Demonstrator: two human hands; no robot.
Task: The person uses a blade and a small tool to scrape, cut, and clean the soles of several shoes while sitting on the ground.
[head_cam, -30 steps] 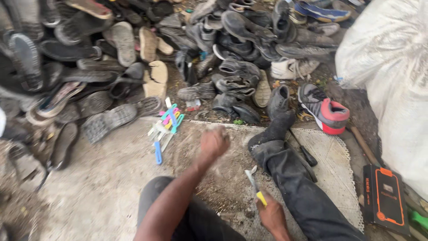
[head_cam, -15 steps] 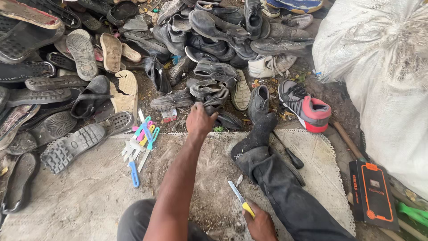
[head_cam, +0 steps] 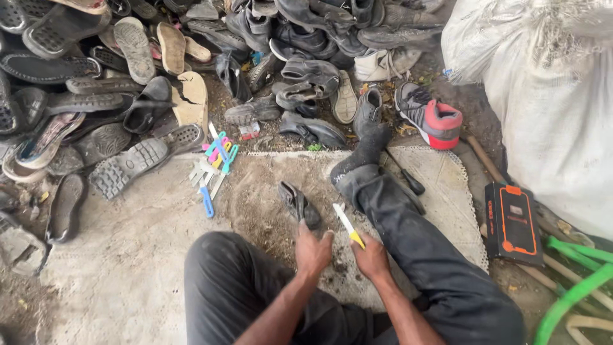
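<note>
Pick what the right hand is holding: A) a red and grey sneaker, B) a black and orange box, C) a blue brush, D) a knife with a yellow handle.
D: the right hand grips a knife with a yellow handle and pale blade, next to the dark shoe that the left hand holds.

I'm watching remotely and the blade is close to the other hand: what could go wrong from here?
1. The right hand holds a yellow-handled knife with its blade pointing toward the dark shoe that the left hand grips; a slip could cut those fingers.
2. The outstretched leg lies right beside the blade and could be nicked.
3. The loose cutters lying on the mat near the knee might be knocked or knelt on.
</note>
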